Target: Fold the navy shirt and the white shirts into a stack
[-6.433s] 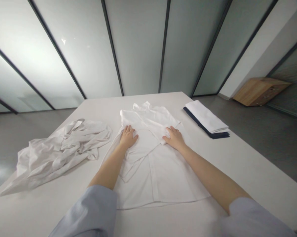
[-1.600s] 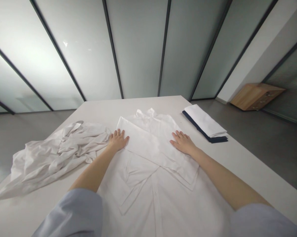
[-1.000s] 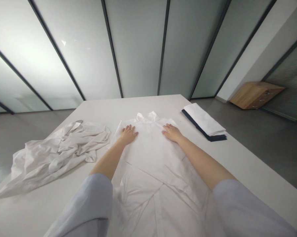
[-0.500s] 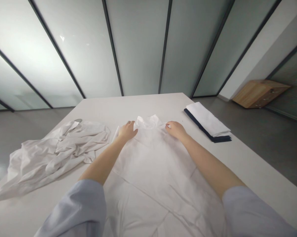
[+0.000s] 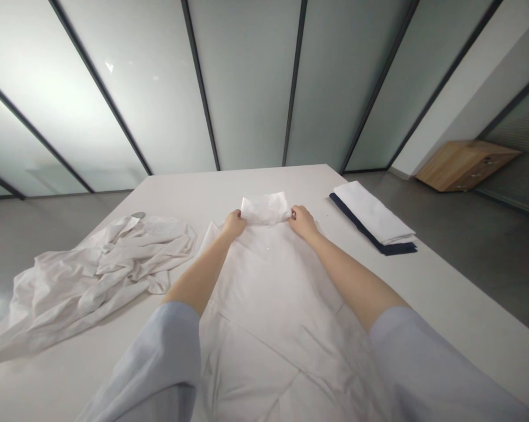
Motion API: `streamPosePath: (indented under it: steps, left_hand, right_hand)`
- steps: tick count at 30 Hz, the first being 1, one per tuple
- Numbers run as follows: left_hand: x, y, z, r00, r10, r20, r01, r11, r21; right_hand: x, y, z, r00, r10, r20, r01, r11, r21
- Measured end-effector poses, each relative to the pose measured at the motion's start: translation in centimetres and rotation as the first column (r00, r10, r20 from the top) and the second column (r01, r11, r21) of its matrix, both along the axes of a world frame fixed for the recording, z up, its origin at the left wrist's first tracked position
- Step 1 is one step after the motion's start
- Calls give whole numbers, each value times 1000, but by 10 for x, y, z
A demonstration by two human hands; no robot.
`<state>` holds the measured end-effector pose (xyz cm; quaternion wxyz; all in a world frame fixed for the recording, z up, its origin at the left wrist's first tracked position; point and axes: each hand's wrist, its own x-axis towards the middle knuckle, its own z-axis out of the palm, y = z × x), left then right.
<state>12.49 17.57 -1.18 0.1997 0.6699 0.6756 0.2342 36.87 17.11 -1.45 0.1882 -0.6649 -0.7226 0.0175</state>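
— Grip first?
— Left hand (image 5: 235, 224) and right hand (image 5: 302, 222) each pinch an end of the collar (image 5: 265, 209) on the white shirt (image 5: 273, 281), centre to lower middle of the frame.
— Why both ends?
— Probably to hold it straight.
— And beyond?
— Crumpled cloth (image 5: 97, 275) lies frame left; folded white cloth (image 5: 374, 211) sits on dark cloth (image 5: 399, 249), upper right, seemingly leaving the shirt room.

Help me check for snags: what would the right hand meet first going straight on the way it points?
The right hand would most likely meet the collar of the white shirt first. It seems to pinch the collar's right end, though exact depth is unclear.
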Motion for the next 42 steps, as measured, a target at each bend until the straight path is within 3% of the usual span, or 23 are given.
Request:
streamPosePath:
  steps: [4, 8, 11, 15, 21, 25, 29, 33, 36, 39, 42]
  left_hand:
    - [-4, -18, 4, 983, -88, -160, 116, 977, 176]
    - [-12, -43, 4, 890, -236, -389, 294, 951, 94]
    - [-14, -54, 7, 856, -220, -467, 291, 953, 84]
    - [-2, -54, 8, 883, -78, -464, 201, 954, 223]
    - [9, -46, -21, 810, -186, -556, 178, 982, -69]
    - [5, -47, -31, 808, -166, -566, 176, 984, -36]
    - [6, -52, -26, 802, -148, -579, 217, 975, 51]
    - [16, -73, -14, 784, -207, -585, 340, 932, 126]
    - [27, -100, -11, 802, -268, -534, 333, 942, 28]
    - [38, -122, -18, 818, -306, -486, 295, 950, -103]
    - [43, -128, -28, 804, -302, -512, 285, 952, -114]
  right_hand:
    - [8, -12, 0, 995, 24, 93, -33, 995, 98]
    - [18, -27, -3, 959, 150, 240, -162, 986, 29]
    - [19, -34, 0, 957, 170, 235, -184, 982, 39]
    - [0, -34, 3, 978, 156, 139, -170, 981, 98]
    - [-29, -45, -19, 969, 160, 187, -115, 967, -229]
    - [-31, -52, -27, 972, 146, 183, -95, 960, -263]
    - [-30, -50, -26, 975, 137, 176, -86, 960, -268]
    - [-32, -44, -26, 974, 137, 180, -87, 961, -262]
    - [-34, -37, -26, 973, 143, 181, -96, 964, -247]
    - [-36, -29, -26, 973, 147, 177, -107, 970, -218]
    - [-36, -24, -26, 975, 142, 169, -113, 979, -167]
